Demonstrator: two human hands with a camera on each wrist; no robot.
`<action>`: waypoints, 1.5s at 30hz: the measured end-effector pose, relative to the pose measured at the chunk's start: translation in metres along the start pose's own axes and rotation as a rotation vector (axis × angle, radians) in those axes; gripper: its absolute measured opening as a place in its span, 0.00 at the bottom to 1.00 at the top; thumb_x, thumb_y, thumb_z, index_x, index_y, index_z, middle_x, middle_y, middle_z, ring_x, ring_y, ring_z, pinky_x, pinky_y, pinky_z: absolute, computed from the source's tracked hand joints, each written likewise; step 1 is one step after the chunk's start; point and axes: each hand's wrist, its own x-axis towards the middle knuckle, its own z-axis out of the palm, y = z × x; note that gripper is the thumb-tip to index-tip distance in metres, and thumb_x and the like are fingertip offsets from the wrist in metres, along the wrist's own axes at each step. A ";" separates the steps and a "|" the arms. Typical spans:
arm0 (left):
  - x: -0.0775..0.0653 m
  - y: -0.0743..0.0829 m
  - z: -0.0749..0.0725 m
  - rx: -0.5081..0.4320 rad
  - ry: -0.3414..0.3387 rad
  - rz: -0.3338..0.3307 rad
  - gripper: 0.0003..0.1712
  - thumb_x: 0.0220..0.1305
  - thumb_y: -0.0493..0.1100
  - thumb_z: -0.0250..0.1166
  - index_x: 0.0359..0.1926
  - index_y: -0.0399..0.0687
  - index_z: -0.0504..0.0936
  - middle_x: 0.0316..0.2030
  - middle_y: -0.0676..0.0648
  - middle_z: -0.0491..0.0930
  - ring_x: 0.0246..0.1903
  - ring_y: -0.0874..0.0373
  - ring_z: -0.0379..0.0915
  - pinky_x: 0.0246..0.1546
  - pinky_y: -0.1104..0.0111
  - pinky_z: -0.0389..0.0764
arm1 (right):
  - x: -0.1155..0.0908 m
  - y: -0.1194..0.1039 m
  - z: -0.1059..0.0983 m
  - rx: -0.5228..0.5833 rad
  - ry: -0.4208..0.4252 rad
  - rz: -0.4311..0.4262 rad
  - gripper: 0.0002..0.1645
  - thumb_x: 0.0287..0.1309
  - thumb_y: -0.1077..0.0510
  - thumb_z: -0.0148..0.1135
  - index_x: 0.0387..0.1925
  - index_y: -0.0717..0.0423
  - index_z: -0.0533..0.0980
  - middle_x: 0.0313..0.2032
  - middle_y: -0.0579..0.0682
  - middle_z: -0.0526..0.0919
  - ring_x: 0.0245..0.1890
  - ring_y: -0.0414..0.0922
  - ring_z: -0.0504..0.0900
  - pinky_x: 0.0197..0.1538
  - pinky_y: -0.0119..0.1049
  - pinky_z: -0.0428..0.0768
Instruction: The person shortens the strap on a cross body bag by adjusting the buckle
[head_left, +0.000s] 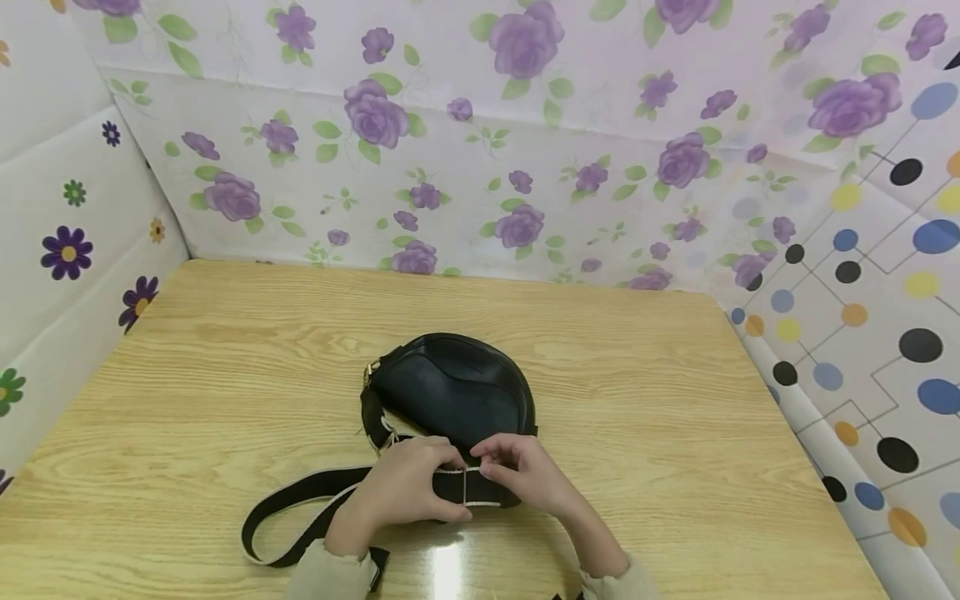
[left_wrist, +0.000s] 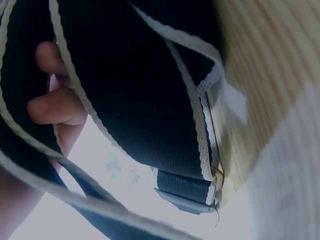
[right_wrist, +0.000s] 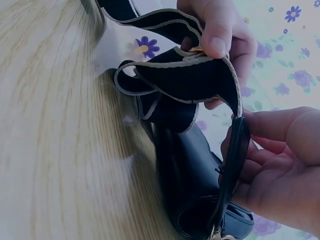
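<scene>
I've got the black bag [head_left: 450,387] at 6 o'clock of the head view, lying on the wood-grain counter [head_left: 660,383]. Half-moon body, rounded edge toward 12, smooth with a soft sheen, one wavy seam across the face. Gold-tone clasp [head_left: 369,372] at its 10 o'clock end, with a short dark piece hanging below. Strap [head_left: 483,492] is wide black webbing, off-white trim down both edges; one long loop flops out to about 8 o'clock of the bag, the rest is folded over itself in layers on the near side. Thin metal slider [head_left: 464,487] sits across the webbing, at the bag's 6 o'clock; reads gold in the right wrist view. My left hand [head_left: 416,483], at 7 o'clock of the bag, pinches the webbing at that slider, thumb on the near edge. My right hand [head_left: 525,475], at 5 o'clock, holds the strap's smooth black end tab [right_wrist: 237,150] between thumb and fingers; gold-tone hardware shows at the tab's lower end in that wrist view. Purple-flowered sheet [head_left: 525,167] backs everything at 12.
</scene>
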 end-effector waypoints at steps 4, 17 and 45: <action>0.003 0.002 0.002 0.024 0.026 0.017 0.21 0.37 0.56 0.72 0.32 0.49 0.82 0.29 0.59 0.74 0.29 0.65 0.71 0.30 0.71 0.72 | 0.001 0.000 0.002 0.005 0.032 0.001 0.10 0.55 0.68 0.56 0.40 0.69 0.75 0.29 0.51 0.76 0.28 0.38 0.74 0.32 0.29 0.74; 0.010 0.000 0.004 -0.079 0.058 0.138 0.22 0.38 0.50 0.74 0.34 0.40 0.83 0.28 0.53 0.75 0.29 0.63 0.70 0.33 0.73 0.72 | -0.007 0.011 -0.011 -0.063 -0.008 -0.149 0.21 0.43 0.66 0.67 0.43 0.66 0.74 0.38 0.57 0.79 0.39 0.48 0.76 0.41 0.40 0.75; 0.013 0.000 0.000 0.035 0.054 0.069 0.26 0.41 0.58 0.71 0.36 0.43 0.84 0.30 0.55 0.76 0.30 0.64 0.71 0.33 0.69 0.72 | -0.013 0.011 -0.018 -0.454 -0.007 -0.417 0.26 0.38 0.57 0.72 0.43 0.61 0.76 0.40 0.48 0.77 0.43 0.43 0.71 0.43 0.33 0.73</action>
